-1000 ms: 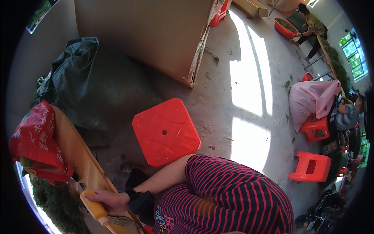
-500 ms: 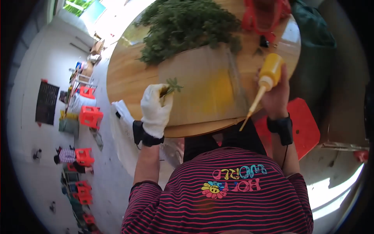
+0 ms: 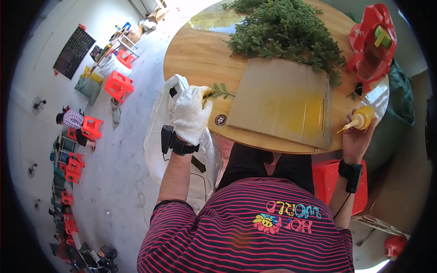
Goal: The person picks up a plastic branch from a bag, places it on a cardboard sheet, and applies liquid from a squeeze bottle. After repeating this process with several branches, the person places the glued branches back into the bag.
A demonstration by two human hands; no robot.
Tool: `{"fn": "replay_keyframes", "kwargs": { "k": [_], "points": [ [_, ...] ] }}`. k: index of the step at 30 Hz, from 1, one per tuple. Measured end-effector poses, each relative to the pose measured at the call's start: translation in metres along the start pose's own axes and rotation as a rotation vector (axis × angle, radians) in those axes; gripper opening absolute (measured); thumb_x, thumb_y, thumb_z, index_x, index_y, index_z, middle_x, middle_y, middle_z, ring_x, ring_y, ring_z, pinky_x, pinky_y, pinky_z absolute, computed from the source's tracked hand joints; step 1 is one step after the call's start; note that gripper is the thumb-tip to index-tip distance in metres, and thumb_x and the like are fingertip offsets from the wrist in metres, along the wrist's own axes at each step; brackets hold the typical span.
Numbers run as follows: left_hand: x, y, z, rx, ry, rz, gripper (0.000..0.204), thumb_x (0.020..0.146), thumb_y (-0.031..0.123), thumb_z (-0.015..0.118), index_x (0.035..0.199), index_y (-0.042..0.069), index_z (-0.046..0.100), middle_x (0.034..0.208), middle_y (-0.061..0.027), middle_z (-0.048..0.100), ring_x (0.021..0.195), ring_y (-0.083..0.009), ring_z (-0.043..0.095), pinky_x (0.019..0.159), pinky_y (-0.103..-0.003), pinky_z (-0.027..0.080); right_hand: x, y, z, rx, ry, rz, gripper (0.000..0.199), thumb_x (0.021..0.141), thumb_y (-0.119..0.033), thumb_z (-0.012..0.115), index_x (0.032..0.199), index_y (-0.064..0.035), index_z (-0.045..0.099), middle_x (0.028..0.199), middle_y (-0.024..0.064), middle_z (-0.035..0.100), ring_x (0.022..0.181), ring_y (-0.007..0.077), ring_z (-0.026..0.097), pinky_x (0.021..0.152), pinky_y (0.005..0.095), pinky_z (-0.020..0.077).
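- A round wooden counter (image 3: 200, 54) stands on a pale concrete floor (image 3: 118, 182), sunlit at the far side;
- red plastic stools (image 3: 119, 85) are scattered along the left;
- a dark board (image 3: 74, 45) leans on the light wall (image 3: 27, 73).

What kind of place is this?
Probably a simple craft workshop. A round wooden table holds a heap of green sprigs and stained cardboard, and red plastic stools stand about the bare concrete floor.
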State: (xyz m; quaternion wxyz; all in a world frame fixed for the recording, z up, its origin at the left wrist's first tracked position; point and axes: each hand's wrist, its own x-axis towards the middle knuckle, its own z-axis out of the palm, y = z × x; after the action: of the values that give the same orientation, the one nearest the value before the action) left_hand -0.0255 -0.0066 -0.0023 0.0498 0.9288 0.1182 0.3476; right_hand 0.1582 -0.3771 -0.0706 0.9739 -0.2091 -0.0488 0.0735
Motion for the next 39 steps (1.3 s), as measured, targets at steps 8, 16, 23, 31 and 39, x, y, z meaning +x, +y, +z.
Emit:
{"fn": "replay_keyframes", "kwargs": {
  "k": [8,16,23,31,39],
  "points": [
    [-0.011,-0.025,-0.012,-0.006,0.043,-0.125,0.02,0.073,0.012,0.065,0.092,0.009,0.061,0.088,-0.0094,0.061,0.084,-0.0281,0.059,0.075,-0.039,0.047,0.006,-0.006,-0.019,-0.026,-0.181,-0.023,0.042,0.092,-0.032,0.051,0.12,-0.0014,0.046,0.116,0.0155,0.054,0.096,0.0246,0.054,0.069,0.0268,0.0457],
    [0.031,-0.018,0.027,0.156,-0.079,0.018,0.02,0.077,0.021,0.064,0.093,0.009,0.062,0.09,-0.0103,0.062,0.085,-0.0274,0.06,0.074,-0.039,0.047,0.002,-0.002,-0.011,-0.035,-0.142,-0.056,0.039,0.092,-0.028,0.051,0.118,0.0009,0.046,0.117,0.0143,0.054,0.099,0.0227,0.055,0.074,0.029,0.0472],
    [0.074,0.008,0.025,0.333,-0.292,0.064,0.021,0.079,0.025,0.062,0.095,0.011,0.062,0.091,-0.0084,0.064,0.089,-0.0254,0.06,0.072,-0.039,0.048,-0.002,0.0,-0.008,0.028,-0.071,-0.055,0.036,0.093,-0.027,0.049,0.118,-0.0008,0.047,0.117,0.0138,0.054,0.1,0.0223,0.055,0.076,0.0306,0.0468],
    [0.127,0.076,0.083,0.121,-0.244,0.417,0.025,0.079,0.024,0.061,0.102,0.016,0.06,0.085,-0.006,0.062,0.084,-0.0247,0.059,0.072,-0.039,0.047,-0.003,0.0,-0.006,0.116,-0.059,-0.012,0.034,0.094,-0.028,0.048,0.117,-0.0025,0.048,0.117,0.0131,0.054,0.103,0.0227,0.054,0.079,0.0327,0.0468],
    [0.158,0.074,0.162,0.31,-0.299,0.369,0.015,0.08,0.024,0.059,0.089,0.013,0.063,0.086,-0.0073,0.06,0.087,-0.0278,0.057,0.076,-0.04,0.046,-0.003,0.003,-0.002,0.152,-0.01,0.001,0.034,0.094,-0.028,0.048,0.117,-0.0024,0.047,0.117,0.0136,0.054,0.109,0.0245,0.053,0.088,0.0352,0.0458]
  ]
}}
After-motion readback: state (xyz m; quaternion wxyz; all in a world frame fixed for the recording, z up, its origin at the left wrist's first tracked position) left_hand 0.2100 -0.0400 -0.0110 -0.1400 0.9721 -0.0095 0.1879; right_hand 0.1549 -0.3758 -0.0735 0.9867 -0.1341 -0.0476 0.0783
